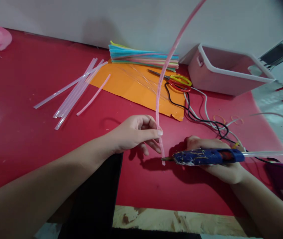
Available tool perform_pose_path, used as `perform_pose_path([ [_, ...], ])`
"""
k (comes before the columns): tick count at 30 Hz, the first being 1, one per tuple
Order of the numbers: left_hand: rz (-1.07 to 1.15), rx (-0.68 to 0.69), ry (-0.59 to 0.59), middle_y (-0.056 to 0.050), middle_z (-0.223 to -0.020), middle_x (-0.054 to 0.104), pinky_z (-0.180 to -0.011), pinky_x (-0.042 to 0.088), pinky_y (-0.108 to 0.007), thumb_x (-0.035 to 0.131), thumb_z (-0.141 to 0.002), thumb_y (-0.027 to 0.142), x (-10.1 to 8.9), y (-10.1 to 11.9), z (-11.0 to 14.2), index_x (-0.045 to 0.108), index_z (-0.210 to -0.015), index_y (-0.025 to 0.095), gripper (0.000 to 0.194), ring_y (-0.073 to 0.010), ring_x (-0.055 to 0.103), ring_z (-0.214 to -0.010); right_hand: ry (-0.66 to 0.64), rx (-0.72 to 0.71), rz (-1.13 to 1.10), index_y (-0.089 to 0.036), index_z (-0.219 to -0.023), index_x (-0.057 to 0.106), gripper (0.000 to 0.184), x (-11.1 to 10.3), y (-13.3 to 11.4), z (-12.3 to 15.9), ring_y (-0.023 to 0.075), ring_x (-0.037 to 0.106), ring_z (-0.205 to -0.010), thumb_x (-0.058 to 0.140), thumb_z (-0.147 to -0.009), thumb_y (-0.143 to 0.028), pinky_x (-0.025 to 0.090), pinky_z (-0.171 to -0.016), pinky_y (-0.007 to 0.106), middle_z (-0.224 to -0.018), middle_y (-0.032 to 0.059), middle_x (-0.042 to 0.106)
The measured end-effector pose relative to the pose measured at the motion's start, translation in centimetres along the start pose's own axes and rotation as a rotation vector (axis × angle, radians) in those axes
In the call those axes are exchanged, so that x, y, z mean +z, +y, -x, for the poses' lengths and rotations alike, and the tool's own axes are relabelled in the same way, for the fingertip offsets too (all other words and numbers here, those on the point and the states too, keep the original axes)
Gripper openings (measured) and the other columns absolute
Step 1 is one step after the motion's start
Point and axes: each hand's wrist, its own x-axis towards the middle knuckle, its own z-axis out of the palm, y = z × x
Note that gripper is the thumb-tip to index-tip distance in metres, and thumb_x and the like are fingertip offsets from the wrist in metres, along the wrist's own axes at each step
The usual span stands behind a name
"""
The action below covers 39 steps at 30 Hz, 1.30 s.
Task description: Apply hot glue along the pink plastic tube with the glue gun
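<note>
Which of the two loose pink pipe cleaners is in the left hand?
The long pipe cleaner, pinched near its lower end by the left hand; the short one lies on the table.

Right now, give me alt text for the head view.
The left hand pinches a pink stem while the right hand holds a blue glue gun, its nozzle by the stem's lower end. Translucent sticks, scissors and a pink bin sit on the red table.

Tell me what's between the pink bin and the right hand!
In the head view, a black cable, a white cable and two rubber bands lie between the right hand and pink bin.
</note>
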Motion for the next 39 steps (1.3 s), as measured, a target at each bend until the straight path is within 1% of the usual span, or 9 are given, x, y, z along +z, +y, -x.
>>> perform_pose_path([
  [5,0.001,0.001,-0.005,-0.004,-0.065,0.077,-0.041,0.049,-0.012,0.09,-0.079,0.017,0.02,0.05,0.08,0.061,-0.078,0.016,0.03,-0.0168,0.079,-0.059,0.006,0.015,-0.015,-0.021,-0.09,0.078,0.042,-0.01,-0.18,-0.13,0.0169,0.063,-0.061,0.07,-0.098,-0.062,0.047,-0.055,0.03,-0.075,0.0054,0.072],
  [8,0.009,0.012,0.002,-0.002,-0.066,0.075,-0.042,0.05,-0.012,0.09,-0.08,0.016,-0.02,0.04,0.02,0.061,-0.079,0.015,0.029,-0.0162,0.079,-0.06,-0.003,0.021,-0.054,-0.021,-0.09,0.078,0.043,-0.1,-0.33,-0.18,0.0185,0.065,-0.062,0.069,-0.097,-0.063,0.048,-0.057,0.032,-0.076,0.0073,0.075],
  [12,0.024,0.029,0.012,0.0,-0.069,0.074,-0.043,0.053,-0.013,0.087,-0.084,0.015,-0.12,-0.1,-0.08,0.061,-0.082,0.015,0.027,-0.0159,0.079,-0.06,-0.008,0.023,-0.04,-0.021,-0.086,0.078,0.042,-0.19,-0.37,-0.19,0.0187,0.066,-0.063,0.071,-0.097,-0.061,0.049,-0.058,0.032,-0.073,0.0065,0.075],
  [18,0.021,0.013,0.005,0.0,-0.074,0.073,-0.044,0.052,-0.012,0.084,-0.089,0.017,-0.13,-0.16,-0.09,0.061,-0.085,0.015,0.024,-0.0155,0.08,-0.062,-0.007,0.001,0.009,-0.022,-0.085,0.078,0.049,0.0,-0.49,-0.44,0.0168,0.063,-0.059,0.068,-0.096,-0.069,0.047,-0.056,0.031,-0.07,0.0051,0.073],
  [21,0.024,0.018,0.004,0.001,-0.074,0.072,-0.043,0.052,-0.012,0.089,-0.085,0.02,-0.12,-0.07,0.0,0.061,-0.086,0.016,0.029,-0.0159,0.08,-0.062,-0.012,-0.004,0.039,-0.021,-0.085,0.076,0.049,0.07,-0.51,-0.46,0.017,0.064,-0.059,0.066,-0.098,-0.067,0.046,-0.056,0.031,-0.071,0.0054,0.072],
  [24,0.017,0.02,0.014,0.001,-0.074,0.072,-0.043,0.052,-0.013,0.092,-0.082,0.023,-0.12,-0.03,0.04,0.061,-0.086,0.016,0.033,-0.0171,0.08,-0.062,-0.016,-0.04,0.064,-0.02,-0.086,0.075,0.051,0.06,-0.42,-0.38,0.0168,0.064,-0.062,0.063,-0.1,-0.067,0.046,-0.057,0.031,-0.072,0.0052,0.072],
  [28,-0.004,0.036,0.04,0.0,-0.074,0.073,-0.042,0.053,-0.014,0.085,-0.088,0.018,-0.06,-0.05,-0.01,0.059,-0.085,0.016,0.026,-0.018,0.081,-0.062,-0.012,-0.074,0.108,-0.02,-0.089,0.074,0.046,-0.05,-0.26,-0.23,0.0174,0.062,-0.063,0.062,-0.102,-0.062,0.047,-0.059,0.032,-0.072,0.0048,0.07],
  [34,-0.06,0.1,0.082,0.001,-0.069,0.072,-0.035,0.053,-0.017,0.071,-0.095,0.01,0.13,0.11,-0.1,0.057,-0.084,0.017,0.019,-0.0202,0.081,-0.06,0.017,-0.065,0.131,-0.022,-0.088,0.073,0.043,-0.14,-0.25,-0.1,0.017,0.059,-0.062,0.063,-0.102,-0.061,0.045,-0.057,0.032,-0.072,0.0043,0.069],
  [39,-0.082,0.098,0.093,0.001,-0.066,0.072,-0.034,0.051,-0.016,0.071,-0.094,0.009,0.31,0.34,0.04,0.056,-0.082,0.018,0.021,-0.0198,0.081,-0.059,0.036,-0.063,0.129,-0.022,-0.088,0.074,0.041,-0.07,-0.27,0.01,0.0185,0.059,-0.061,0.064,-0.101,-0.06,0.047,-0.058,0.034,-0.072,0.0052,0.069],
])
